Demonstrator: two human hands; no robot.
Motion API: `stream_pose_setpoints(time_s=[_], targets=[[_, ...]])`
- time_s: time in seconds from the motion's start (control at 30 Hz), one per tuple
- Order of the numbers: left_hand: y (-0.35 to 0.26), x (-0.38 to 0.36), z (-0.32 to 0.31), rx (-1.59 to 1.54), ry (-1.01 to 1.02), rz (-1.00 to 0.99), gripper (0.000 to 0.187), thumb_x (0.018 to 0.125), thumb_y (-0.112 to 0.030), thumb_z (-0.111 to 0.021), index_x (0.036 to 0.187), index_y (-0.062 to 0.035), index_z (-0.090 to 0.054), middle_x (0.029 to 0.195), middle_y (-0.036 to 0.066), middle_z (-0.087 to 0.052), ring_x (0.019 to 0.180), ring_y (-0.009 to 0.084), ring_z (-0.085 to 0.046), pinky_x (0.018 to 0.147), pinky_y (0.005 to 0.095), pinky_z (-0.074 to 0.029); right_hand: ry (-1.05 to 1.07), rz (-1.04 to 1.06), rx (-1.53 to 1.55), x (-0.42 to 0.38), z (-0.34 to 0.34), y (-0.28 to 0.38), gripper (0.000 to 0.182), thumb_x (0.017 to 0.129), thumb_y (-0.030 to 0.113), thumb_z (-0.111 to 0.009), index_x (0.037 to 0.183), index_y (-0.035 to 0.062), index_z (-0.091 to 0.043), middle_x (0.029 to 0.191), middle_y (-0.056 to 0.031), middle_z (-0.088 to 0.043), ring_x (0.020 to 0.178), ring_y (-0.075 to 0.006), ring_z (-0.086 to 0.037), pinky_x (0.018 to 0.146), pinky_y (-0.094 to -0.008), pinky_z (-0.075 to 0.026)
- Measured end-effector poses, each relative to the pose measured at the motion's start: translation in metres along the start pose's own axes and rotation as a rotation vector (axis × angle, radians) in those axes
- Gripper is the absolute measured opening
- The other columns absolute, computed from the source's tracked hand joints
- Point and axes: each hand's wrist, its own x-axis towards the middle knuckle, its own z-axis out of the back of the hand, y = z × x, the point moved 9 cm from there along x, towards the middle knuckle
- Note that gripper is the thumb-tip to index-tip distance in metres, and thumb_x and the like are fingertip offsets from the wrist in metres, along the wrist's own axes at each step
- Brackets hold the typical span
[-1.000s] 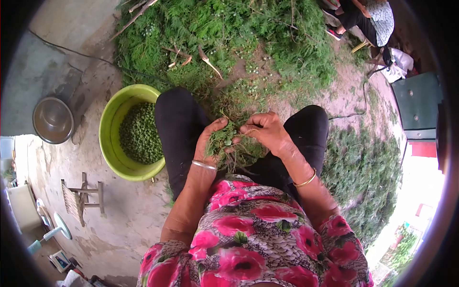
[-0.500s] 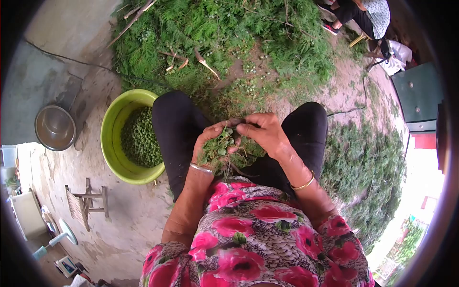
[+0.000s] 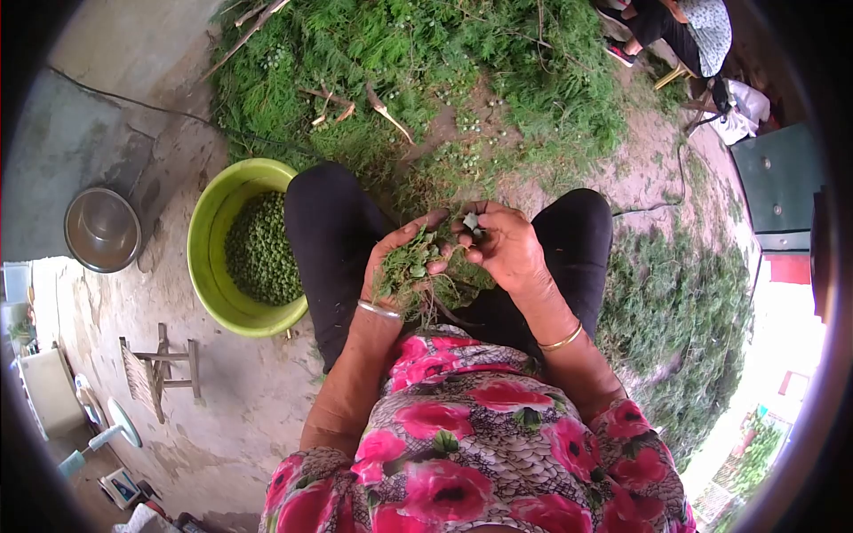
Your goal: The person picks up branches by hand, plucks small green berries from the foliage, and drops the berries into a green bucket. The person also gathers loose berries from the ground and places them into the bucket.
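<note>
My left hand (image 3: 402, 236) is closed round a bunch of green evergreen sprigs (image 3: 410, 266), with thin stems trailing below it. Between the dark-stained fingertips of my right hand (image 3: 513, 249) is a small pale-green cone (image 3: 472, 222). A narrow gap separates the two hands, which are held above my lap. To the left of my knee stands a yellow-green tub (image 3: 203, 258), partly filled with small round green cones (image 3: 259, 253).
Cut evergreen branches (image 3: 373, 53) with bare sticks cover the floor ahead. More greenery (image 3: 675, 311) lies to the right. A metal basin (image 3: 102, 233) and small wooden stool (image 3: 160, 369) stand at left. Another person (image 3: 680, 35) sits at far right, near a cable (image 3: 644, 209).
My right hand has drawn slightly away from the left, and a pale-green cone now shows in its fingers. The left hand still holds the sprigs.
</note>
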Motion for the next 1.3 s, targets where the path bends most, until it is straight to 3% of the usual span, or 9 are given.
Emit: stream_pose_setpoints(time_s=[0.13,0.37,0.57,0.63,0.83,0.97,1.17,1.23,1.3], targets=[[0.002,0.001,-0.006,0.009,0.058,0.018,0.050,0.085,-0.018,-0.053,0.125,0.0093,-0.042,0.098,0.019,-0.056,0.075,0.0244,-0.056,0.055,0.0278,-0.046,0.200,0.013,-0.168,-0.003,-0.007,0.003,0.020,0.084,0.007,-0.051,0.098,-0.0069,-0.057,0.082,-0.0133,-0.061,0.064,-0.0167,-0.053,0.048,-0.0236,-0.041],[0.000,0.001,-0.014,0.151,0.088,-0.004,0.048,0.084,-0.019,-0.054,0.121,0.0117,-0.046,0.094,0.015,-0.059,0.074,0.0225,-0.059,0.055,0.0261,-0.047,0.187,-0.137,0.034,-0.009,-0.021,-0.003,0.020,0.089,0.010,-0.052,0.094,-0.0077,-0.060,0.081,-0.0135,-0.061,0.062,-0.0158,-0.054,0.046,-0.0229,-0.038],[0.003,-0.003,0.001,0.103,-0.066,0.012,0.050,0.084,-0.021,-0.055,0.120,0.0131,-0.047,0.092,0.016,-0.062,0.070,0.0222,-0.060,0.052,0.0263,-0.048,0.060,0.076,-0.437,-0.006,-0.002,0.006,0.016,0.085,0.012,-0.062,0.087,-0.0043,-0.064,0.071,-0.0073,-0.062,0.057,-0.0116,-0.052,0.048,-0.0225,-0.039],[0.000,-0.002,0.004,0.128,-0.104,-0.025,0.051,0.083,-0.022,-0.056,0.120,0.0136,-0.047,0.092,0.017,-0.062,0.069,0.0225,-0.059,0.051,0.0268,-0.048,0.122,0.290,-0.888,-0.012,-0.024,0.015,0.013,0.081,0.010,-0.067,0.082,-0.0026,-0.066,0.065,-0.0046,-0.061,0.058,-0.0087,-0.053,0.049,-0.0229,-0.042],[-0.004,-0.002,0.003,0.218,-0.044,-0.049,0.057,0.081,-0.025,-0.054,0.122,0.0135,-0.044,0.092,0.017,-0.060,0.071,0.0232,-0.056,0.051,0.0288,-0.046,-0.042,0.103,-0.746,-0.010,-0.021,0.008,0.013,0.081,0.006,-0.066,0.082,-0.0068,-0.066,0.066,-0.0042,-0.063,0.056,-0.0094,-0.055,0.049,-0.0226,-0.044],[-0.003,-0.001,0.003,0.278,-0.027,-0.032,0.058,0.081,-0.026,-0.054,0.123,0.0134,-0.044,0.091,0.017,-0.060,0.072,0.0236,-0.056,0.052,0.0289,-0.047,0.034,0.054,-0.497,0.002,-0.022,-0.011,0.010,0.079,0.003,-0.066,0.079,-0.0069,-0.065,0.067,-0.0060,-0.063,0.054,-0.0110,-0.056,0.048,-0.0222,-0.044],[-0.004,0.001,-0.001,0.169,0.026,-0.033,0.061,0.081,-0.027,-0.054,0.126,0.0126,-0.040,0.093,0.019,-0.059,0.070,0.0230,-0.055,0.052,0.0278,-0.045,0.030,0.106,-0.553,0.009,-0.003,-0.008,0.011,0.079,0.007,-0.064,0.079,-0.0037,-0.065,0.068,-0.0114,-0.061,0.051,-0.0110,-0.050,0.042,-0.0217,-0.037],[-0.001,0.002,-0.007,0.116,0.068,-0.011,0.062,0.082,-0.027,-0.054,0.126,0.0121,-0.039,0.093,0.020,-0.058,0.067,0.0227,-0.054,0.052,0.0276,-0.044,-0.002,0.075,-0.307,0.009,0.004,-0.009,0.015,0.081,0.012,-0.061,0.081,-0.0031,-0.063,0.068,-0.0095,-0.059,0.054,-0.0105,-0.049,0.042,-0.0214,-0.034],[-0.002,0.000,-0.001,0.059,-0.166,-0.040,0.059,0.083,-0.028,-0.052,0.127,0.0092,-0.040,0.091,0.020,-0.058,0.061,0.0221,-0.052,0.046,0.0264,-0.042,-0.031,0.031,-0.194,0.005,0.003,-0.006,0.015,0.081,0.012,-0.059,0.081,-0.0028,-0.062,0.068,-0.0083,-0.058,0.057,-0.0107,-0.050,0.043,-0.0215,-0.034]])
